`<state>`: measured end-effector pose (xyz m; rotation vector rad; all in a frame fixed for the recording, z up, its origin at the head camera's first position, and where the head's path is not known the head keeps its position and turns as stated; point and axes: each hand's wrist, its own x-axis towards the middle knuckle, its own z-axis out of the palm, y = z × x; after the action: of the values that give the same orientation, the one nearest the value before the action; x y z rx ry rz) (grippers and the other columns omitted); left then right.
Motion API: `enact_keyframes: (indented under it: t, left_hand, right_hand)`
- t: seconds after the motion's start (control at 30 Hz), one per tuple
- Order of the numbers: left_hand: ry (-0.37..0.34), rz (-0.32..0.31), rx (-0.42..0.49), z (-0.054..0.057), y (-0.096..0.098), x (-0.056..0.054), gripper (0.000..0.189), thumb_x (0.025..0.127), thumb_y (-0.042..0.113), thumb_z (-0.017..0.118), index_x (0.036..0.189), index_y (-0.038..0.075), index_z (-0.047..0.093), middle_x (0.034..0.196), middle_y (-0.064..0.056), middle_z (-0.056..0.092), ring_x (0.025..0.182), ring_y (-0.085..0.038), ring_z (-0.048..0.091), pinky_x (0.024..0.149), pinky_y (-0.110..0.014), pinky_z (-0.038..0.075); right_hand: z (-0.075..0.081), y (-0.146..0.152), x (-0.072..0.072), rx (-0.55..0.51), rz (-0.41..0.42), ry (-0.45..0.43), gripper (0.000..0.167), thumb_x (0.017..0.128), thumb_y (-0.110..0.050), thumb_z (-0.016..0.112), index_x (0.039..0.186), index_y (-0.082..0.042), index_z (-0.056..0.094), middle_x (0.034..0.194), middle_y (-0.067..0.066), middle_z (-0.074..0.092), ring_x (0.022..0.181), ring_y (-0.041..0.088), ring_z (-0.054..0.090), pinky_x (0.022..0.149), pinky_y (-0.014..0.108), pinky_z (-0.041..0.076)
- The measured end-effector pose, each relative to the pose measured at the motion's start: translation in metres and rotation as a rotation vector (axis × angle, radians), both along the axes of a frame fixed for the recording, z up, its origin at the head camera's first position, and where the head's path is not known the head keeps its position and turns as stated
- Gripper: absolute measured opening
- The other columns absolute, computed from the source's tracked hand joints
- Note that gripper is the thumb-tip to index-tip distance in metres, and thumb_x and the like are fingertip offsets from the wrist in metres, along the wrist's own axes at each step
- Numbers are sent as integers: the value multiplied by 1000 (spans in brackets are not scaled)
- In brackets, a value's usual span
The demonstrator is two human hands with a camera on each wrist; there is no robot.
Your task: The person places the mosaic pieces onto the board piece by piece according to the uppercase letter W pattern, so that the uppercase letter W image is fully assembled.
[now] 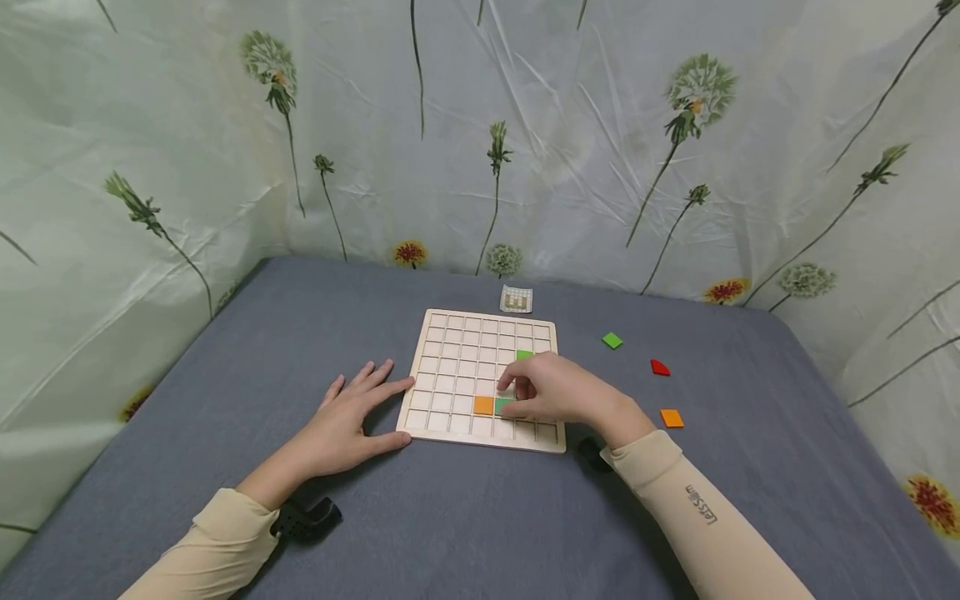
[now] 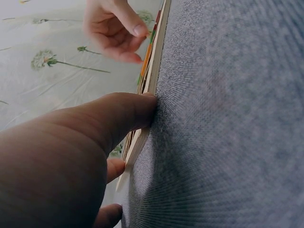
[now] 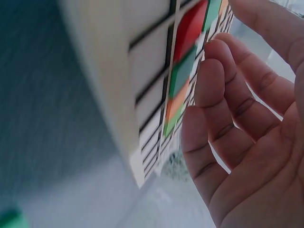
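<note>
A light wooden grid board (image 1: 450, 367) lies on the table. My left hand (image 1: 341, 429) is spread at its left edge, thumb and fingertips touching the rim. Over the board's right half hovers my right hand (image 1: 558, 390), fingers loosely bent and thumb apart, with nothing visible between them. By its thumb is a green tile (image 1: 503, 406), beside an orange tile (image 1: 483, 405). Another green tile (image 1: 524, 355) shows farther up the grid. The right wrist view shows a red piece (image 3: 190, 31) in the same column, hidden under the hand in the head view.
To the right of the board lie a loose green tile (image 1: 612, 340), a red quarter-round piece (image 1: 660, 367) and an orange tile (image 1: 672, 418). A small pattern card (image 1: 517, 300) sits behind the board. Flower-print curtain (image 1: 450, 125) hangs around the grey-covered table (image 1: 465, 525).
</note>
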<state>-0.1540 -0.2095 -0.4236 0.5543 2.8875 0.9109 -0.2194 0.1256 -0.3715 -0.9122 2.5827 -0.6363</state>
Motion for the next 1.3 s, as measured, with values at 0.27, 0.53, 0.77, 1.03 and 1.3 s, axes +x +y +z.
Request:
enact_keyframes:
  t: [0.27,0.53,0.77,1.03,1.3]
  left_hand:
    - [-3,2,-4,1,0,0,77,92,48,83,160,24,54,175,-21,32,164,-51,21,125,-79,7]
    - [-3,-4,-3,1,-1,-1,77,93,47,83,160,25,54,175,-20,32,164,-51,21,125,-78,7]
    - [0,-5,-2,0,-1,-1,77,93,48,83,160,25,54,175,-20,32,164,-50,21,124,-78,7]
    - [4,-6,-3,0,-1,-1,76,93,47,83,160,25,54,175,-21,33,164,-51,21,124,-80,7]
    - [5,-4,-4,0,-1,0,77,92,47,84,160,25,55,175,-21,33,164,-51,22,124,-79,7]
  right_hand:
    - [13,39,3,19,-48,6,24,96,-24,82,115,-11,78,76,-6,64,68,8,55,65,25,48]
    - [16,82,14,38,-106,35,24,95,-23,84,114,-10,78,76,-7,63,68,7,55,65,24,50]
    - [10,111,23,20,-146,36,29,94,-24,85,116,-8,76,77,-9,62,67,3,55,66,23,51]
    - [-1,128,31,-8,-150,49,32,93,-27,86,114,-7,75,76,-11,61,65,0,52,64,22,49]
    - [-5,131,32,-11,-188,35,28,92,-26,86,112,-9,76,75,-10,60,65,2,52,61,22,48]
